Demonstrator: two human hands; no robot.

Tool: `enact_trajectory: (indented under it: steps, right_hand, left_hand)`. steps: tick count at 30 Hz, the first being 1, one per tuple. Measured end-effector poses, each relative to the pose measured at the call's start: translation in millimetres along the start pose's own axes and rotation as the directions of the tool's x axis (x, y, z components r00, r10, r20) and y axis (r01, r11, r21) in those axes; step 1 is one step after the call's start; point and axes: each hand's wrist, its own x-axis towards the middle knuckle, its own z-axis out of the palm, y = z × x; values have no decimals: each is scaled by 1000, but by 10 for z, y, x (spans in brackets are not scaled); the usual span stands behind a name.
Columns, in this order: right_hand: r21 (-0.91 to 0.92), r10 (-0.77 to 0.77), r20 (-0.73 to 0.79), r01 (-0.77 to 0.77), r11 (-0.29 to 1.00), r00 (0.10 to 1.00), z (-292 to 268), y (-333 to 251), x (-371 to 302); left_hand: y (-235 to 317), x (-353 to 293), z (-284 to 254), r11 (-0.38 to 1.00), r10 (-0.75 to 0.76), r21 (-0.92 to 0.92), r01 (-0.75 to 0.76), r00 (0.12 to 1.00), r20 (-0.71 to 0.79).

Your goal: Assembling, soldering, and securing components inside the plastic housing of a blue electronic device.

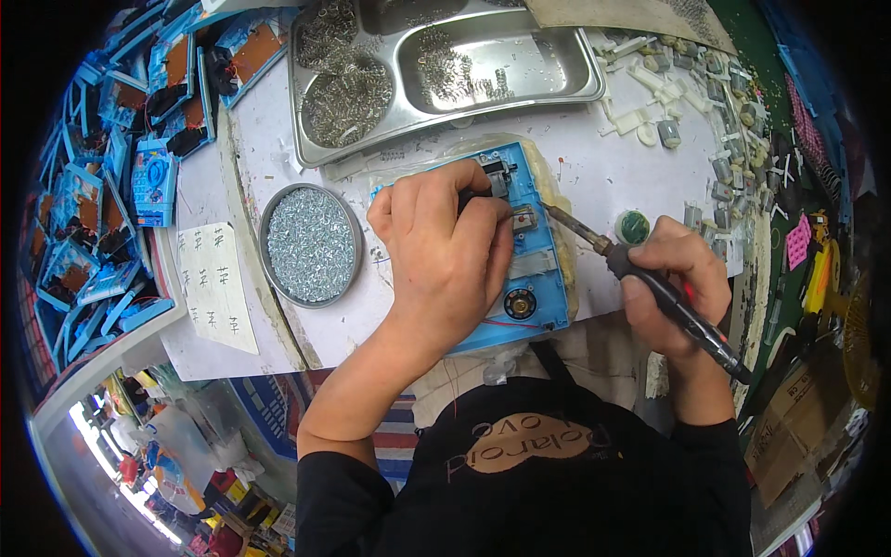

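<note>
A blue plastic casing [549, 286] with electronic parts inside lies in front of me on a pale pad. My left hand [436, 246] rests over its left side, fingers curled and pressed together at the fittings; what they pinch is mostly hidden, though a dark part shows by the fingertips. In my right hand [682, 283] is a soldering iron [661, 297], gripped by its black handle. Its tip points left to the casing's right edge, near a small metal-and-white component [524, 218]. A round black speaker [520, 303] sits in the casing's near end.
A round dish [355, 265] of small metal pieces stands left of my hand. Beyond is a metal tray [594, 82] of springs. Blue casings [153, 186] pile up at left; small motors [668, 134] lie at right, near a green-filled pot [632, 227].
</note>
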Motion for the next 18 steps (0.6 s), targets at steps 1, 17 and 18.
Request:
enact_trajectory:
  steps: [1,17,18]
  right_hand:
    - [-1,-1,0,1,1000,1000,-18,1,-6]
    - [-48,-56,-57,53,997,997,-33,112,-115]
    - [-59,-20,-77,16,998,997,-67,49,-81]
  left_hand:
    - [1,-2,3,1000,0,-1,0,1000,-2]
    - [-23,-40,-57,994,-4,111,-1,999,53]
    - [-22,-20,-9,998,21,64,-22,1000,23]
